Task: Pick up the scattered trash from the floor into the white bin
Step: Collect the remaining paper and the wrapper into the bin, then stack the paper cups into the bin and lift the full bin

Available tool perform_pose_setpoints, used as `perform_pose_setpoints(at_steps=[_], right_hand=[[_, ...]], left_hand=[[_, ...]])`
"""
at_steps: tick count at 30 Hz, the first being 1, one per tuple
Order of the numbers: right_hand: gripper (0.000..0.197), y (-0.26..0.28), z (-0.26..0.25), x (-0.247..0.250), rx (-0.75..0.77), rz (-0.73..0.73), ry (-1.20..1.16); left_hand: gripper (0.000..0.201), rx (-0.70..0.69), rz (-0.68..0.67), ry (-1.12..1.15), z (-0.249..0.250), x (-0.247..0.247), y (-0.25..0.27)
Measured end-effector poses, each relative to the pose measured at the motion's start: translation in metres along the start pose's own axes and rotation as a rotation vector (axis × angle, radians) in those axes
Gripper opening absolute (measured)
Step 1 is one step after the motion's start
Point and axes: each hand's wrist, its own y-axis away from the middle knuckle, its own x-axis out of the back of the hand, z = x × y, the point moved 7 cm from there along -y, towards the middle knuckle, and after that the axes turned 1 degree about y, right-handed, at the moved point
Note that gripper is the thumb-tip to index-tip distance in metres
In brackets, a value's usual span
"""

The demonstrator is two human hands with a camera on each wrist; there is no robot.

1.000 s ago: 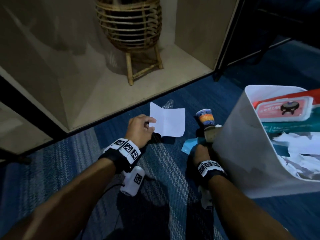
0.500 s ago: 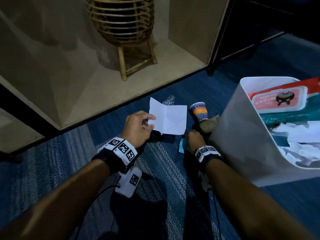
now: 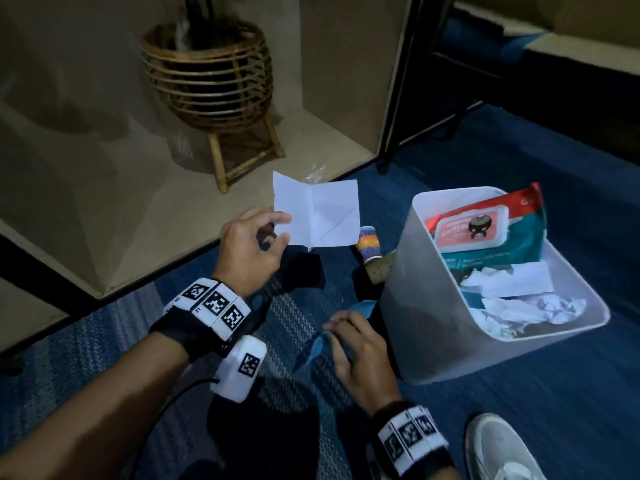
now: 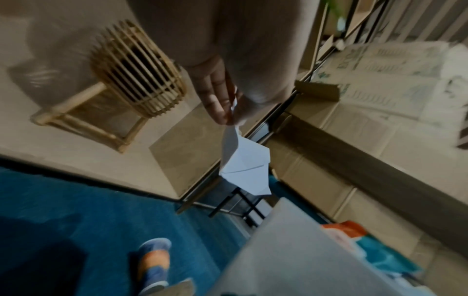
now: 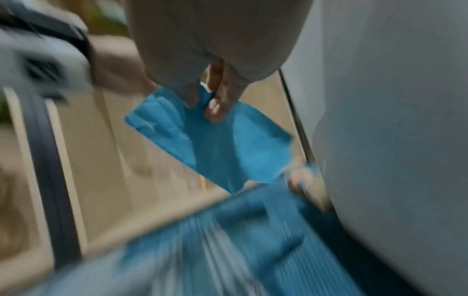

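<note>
My left hand [image 3: 273,233] pinches the corner of a creased white paper [image 3: 320,214], lifted above the blue carpet left of the white bin [image 3: 415,306]. From the left wrist view the paper [image 4: 243,170] hangs from my fingertips [image 4: 222,118]. My right hand [image 3: 341,336] grips a blue paper [image 3: 322,342] low beside the bin's near wall; that blue paper [image 5: 220,144] fans out below my fingers [image 5: 217,108]. A striped paper cup [image 3: 369,244] lies on the carpet by the bin, and a clear wrapper [image 3: 315,174] shows behind the white paper.
The bin holds a wipes pack [image 3: 485,230] and crumpled papers. A rattan planter [image 3: 207,81] on legs stands on the beige platform [image 3: 104,202] behind. A brownish scrap [image 3: 381,268] lies against the bin. My shoe [image 3: 498,448] is at the lower right.
My left hand has raised the white paper off the carpet. My right hand has lifted the blue paper and drawn back toward me, along the bin's near side.
</note>
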Motion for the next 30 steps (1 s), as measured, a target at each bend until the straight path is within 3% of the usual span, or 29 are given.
perform_pose_setpoints(at_steps=[10, 16, 19, 22, 30], right_hand=[[0.02, -0.015, -0.113, 0.165, 0.148, 0.406, -0.011], [0.017, -0.003, -0.126, 0.224, 0.177, 0.65, 0.094], [0.011, 0.005, -0.11, 0.243, 0.12, 0.714, 0.155], [0.019, 0.003, -0.075, 0.253, 0.029, 0.65, 0.197], [0.037, -0.023, -0.006, 0.247, -0.19, 0.116, 0.28]], left_hand=[[0.021, -0.239, 0.115, 0.239, 0.133, 0.012, -0.008], [0.026, -0.372, 0.194, 0.171, 0.186, -0.005, -0.012], [0.029, -0.41, 0.206, 0.136, 0.199, -0.022, -0.018], [0.034, -0.43, 0.115, 0.082, 0.206, -0.052, -0.019], [0.045, -0.547, -0.191, -0.196, 0.196, -0.132, -0.002]])
